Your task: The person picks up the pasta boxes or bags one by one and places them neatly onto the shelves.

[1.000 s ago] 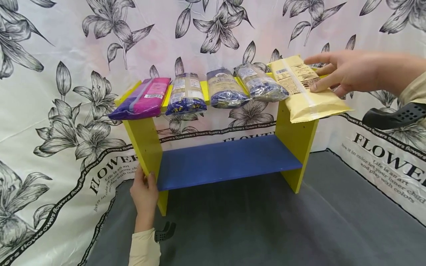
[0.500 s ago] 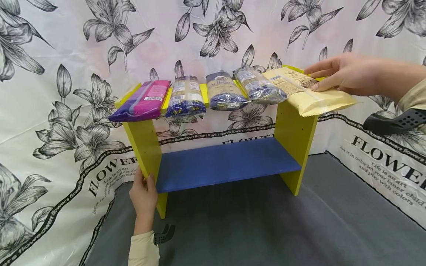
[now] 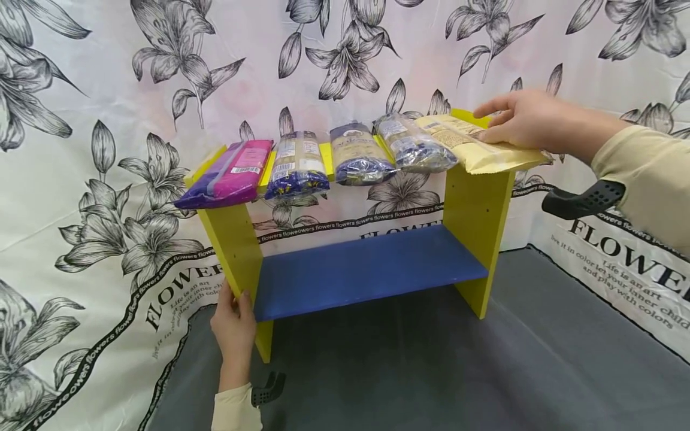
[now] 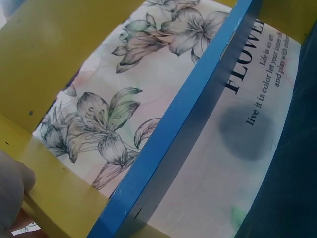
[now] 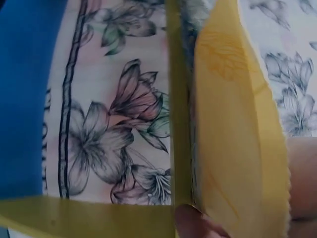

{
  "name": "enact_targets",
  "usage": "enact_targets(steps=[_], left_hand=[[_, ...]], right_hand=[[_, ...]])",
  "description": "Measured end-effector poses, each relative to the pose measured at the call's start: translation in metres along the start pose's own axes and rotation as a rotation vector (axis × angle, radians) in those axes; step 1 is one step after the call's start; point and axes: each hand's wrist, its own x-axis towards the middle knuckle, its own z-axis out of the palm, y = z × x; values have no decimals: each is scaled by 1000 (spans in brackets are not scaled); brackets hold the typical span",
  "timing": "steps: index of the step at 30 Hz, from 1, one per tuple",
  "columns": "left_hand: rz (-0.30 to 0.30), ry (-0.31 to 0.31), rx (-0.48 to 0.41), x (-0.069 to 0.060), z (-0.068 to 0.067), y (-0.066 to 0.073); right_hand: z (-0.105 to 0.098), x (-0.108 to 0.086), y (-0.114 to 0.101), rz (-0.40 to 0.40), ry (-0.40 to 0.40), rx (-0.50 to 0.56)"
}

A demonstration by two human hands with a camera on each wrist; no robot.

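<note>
A small shelf unit with yellow side panels and a blue board (image 3: 372,272) stands in the head view. My left hand (image 3: 234,326) grips the edge of its left side panel (image 3: 232,251), thumb in front. Along the yellow top lie a yellow packet (image 3: 496,157) at the right end, a pink-purple packet (image 3: 237,173) at the left end, and several clear-wrapped packets (image 3: 299,164) between them. My right hand (image 3: 530,123) holds the yellow packet by its right side. In the right wrist view the yellow packet (image 5: 233,129) lies between parts of the hand; some fingers are hidden.
A dark grey surface (image 3: 377,371) lies under the shelf. Behind and at the sides hangs a white cloth (image 3: 345,30) with printed flowers and lettering. Several packets overhang the shelf top's front edge.
The yellow packet has tipped down from a raised slant to lie flatter on the shelf top, my right hand moving with it slightly leftward. My left hand keeps its grip on the panel.
</note>
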Motion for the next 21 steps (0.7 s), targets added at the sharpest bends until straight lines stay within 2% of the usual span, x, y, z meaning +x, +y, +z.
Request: enact_targets(steps=[3, 7, 11, 14, 21], left_hand=[[-1, 2, 1, -2, -1, -1], [23, 13, 4, 1, -2, 0], [38, 22, 6, 6, -4, 1], [22, 25, 11, 8, -5, 2], [-24, 2, 26, -1, 0, 1]], right_hand=[[4, -13, -2, -73, 90, -215], [12, -42, 0, -194, 203, -331], [22, -63, 3, -342, 293, -363], [27, -65, 4, -405, 318, -372], [27, -61, 16, -427, 268, -341]])
